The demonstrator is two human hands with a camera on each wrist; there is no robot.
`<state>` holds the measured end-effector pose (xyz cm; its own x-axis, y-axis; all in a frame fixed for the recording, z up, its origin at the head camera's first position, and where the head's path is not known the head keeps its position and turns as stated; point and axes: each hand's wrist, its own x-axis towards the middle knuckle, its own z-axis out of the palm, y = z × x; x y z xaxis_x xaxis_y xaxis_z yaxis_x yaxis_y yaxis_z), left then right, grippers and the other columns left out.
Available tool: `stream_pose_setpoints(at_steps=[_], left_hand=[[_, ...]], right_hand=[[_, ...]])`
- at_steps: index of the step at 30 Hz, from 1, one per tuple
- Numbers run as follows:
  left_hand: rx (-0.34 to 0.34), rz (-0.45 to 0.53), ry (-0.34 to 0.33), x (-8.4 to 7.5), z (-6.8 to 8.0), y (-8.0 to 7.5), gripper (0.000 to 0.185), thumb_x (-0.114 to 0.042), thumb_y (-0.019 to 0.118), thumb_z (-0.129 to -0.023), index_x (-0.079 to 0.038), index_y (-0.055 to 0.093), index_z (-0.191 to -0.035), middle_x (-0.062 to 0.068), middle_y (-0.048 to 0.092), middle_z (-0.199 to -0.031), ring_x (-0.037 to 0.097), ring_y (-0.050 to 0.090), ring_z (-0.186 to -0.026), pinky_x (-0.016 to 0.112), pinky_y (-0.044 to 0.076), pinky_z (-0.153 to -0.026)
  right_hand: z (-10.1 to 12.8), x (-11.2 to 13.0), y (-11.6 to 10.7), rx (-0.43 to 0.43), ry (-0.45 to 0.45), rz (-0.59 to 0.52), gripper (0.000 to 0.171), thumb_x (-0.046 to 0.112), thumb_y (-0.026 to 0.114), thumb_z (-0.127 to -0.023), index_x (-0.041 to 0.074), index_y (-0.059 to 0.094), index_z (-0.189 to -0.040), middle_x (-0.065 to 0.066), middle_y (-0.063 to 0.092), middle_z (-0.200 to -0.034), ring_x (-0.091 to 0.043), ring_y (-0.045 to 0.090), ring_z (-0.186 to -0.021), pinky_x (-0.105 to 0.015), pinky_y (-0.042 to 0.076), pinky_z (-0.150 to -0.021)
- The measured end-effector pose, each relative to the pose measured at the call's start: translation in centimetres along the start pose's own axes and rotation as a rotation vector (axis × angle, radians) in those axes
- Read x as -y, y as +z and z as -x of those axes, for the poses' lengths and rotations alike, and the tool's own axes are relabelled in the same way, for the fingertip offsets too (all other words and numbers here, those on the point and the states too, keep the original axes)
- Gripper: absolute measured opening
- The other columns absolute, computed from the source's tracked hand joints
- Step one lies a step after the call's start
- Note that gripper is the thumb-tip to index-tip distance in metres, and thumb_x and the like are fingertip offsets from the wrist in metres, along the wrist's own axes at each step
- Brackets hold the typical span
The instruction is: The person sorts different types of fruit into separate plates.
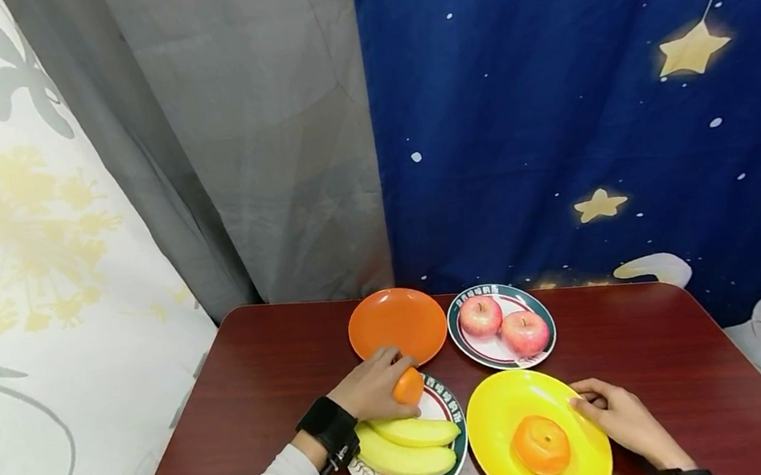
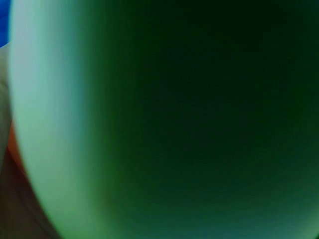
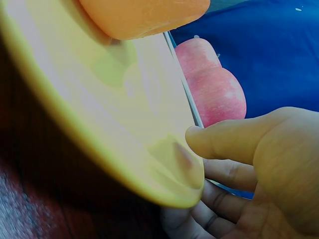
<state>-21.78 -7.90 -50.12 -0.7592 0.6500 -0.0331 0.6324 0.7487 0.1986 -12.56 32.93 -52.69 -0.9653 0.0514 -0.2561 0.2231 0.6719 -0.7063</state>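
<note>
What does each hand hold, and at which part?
Left hand grips an orange from above. Right hand pinches the yellow plate at its rim.

Head view: high, looking forward and down over the dark red table (image 1: 262, 384), curtains behind; takes in all four plates and both forearms.

Left wrist view: pressed so near a green-yellow surface that it fills the frame, blurred; cannot tell what it is.

Right wrist view: low at the table edge, looking up across the yellow plate (image 3: 99, 134) rim toward the apples (image 3: 219, 94). Shares yellow plate (image 1: 514, 405) and apples (image 1: 502, 326) with the head view.
</note>
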Motion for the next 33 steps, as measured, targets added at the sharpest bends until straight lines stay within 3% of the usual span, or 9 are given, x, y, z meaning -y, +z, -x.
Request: stream_pose_setpoints(at_steps=[12,15,18,23,27,33], left_hand=[[-0.035,-0.002,0.055,0.2,-0.1,-0.2,0.066,-0.055,0.081,-0.085,-0.023,0.058,-0.138,0.001,0.053,-0.123,0.016,0.05,-0.11,0.027,0.051,-0.093],[-0.073,0.05,0.073,0.0,-0.2,-1.2,0.06,-0.045,0.084,-0.084,-0.022,0.059,-0.133,0.001,0.05,-0.119,0.014,0.052,-0.102,0.024,0.051,-0.086],[-0.158,0.115,0.132,-0.7,-0.7,-2.7,0.053,-0.03,0.086,-0.084,-0.018,0.06,-0.128,0.004,0.046,-0.117,0.014,0.056,-0.091,0.022,0.052,-0.079],[-0.258,0.149,0.227,-3.2,-2.5,-5.1,0.048,-0.024,0.084,-0.087,-0.016,0.06,-0.128,0.008,0.049,-0.123,0.013,0.059,-0.084,0.018,0.052,-0.076],[-0.216,0.12,0.27,-5.9,-4.3,-5.1,0.05,-0.026,0.084,-0.088,-0.021,0.06,-0.131,0.003,0.055,-0.122,0.011,0.058,-0.091,0.013,0.05,-0.078],[-0.087,-0.038,0.378,-9.5,-6.6,-1.9,0.044,-0.027,0.081,-0.088,-0.023,0.061,-0.127,0.0,0.056,-0.116,0.011,0.056,-0.095,0.013,0.045,-0.077]], right_hand=[[0.0,0.1,0.1,-0.005,0.001,0.0,0.052,0.037,0.066,-0.103,-0.003,0.062,-0.137,-0.007,0.072,-0.108,-0.016,0.064,-0.087,-0.027,0.054,-0.071],[-0.1,0.1,0.1,-0.005,0.0,-0.002,0.052,0.037,0.066,-0.103,-0.003,0.062,-0.137,-0.007,0.072,-0.108,-0.016,0.064,-0.086,-0.027,0.054,-0.071],[-0.1,0.1,0.1,-0.005,-0.002,0.0,0.052,0.037,0.066,-0.103,-0.003,0.063,-0.136,-0.007,0.072,-0.108,-0.016,0.063,-0.087,-0.027,0.054,-0.071],[-0.1,0.1,0.1,-0.007,-0.006,0.007,0.051,0.036,0.066,-0.103,-0.003,0.063,-0.136,-0.007,0.072,-0.108,-0.016,0.063,-0.088,-0.026,0.053,-0.072],[0.0,0.1,0.1,-0.011,-0.01,0.009,0.05,0.034,0.067,-0.103,-0.003,0.063,-0.135,-0.006,0.072,-0.107,-0.016,0.063,-0.087,-0.026,0.053,-0.071],[0.0,0.0,0.3,-0.01,-0.004,-0.001,0.05,0.035,0.067,-0.102,-0.003,0.063,-0.135,-0.006,0.072,-0.107,-0.016,0.064,-0.087,-0.026,0.054,-0.071]])
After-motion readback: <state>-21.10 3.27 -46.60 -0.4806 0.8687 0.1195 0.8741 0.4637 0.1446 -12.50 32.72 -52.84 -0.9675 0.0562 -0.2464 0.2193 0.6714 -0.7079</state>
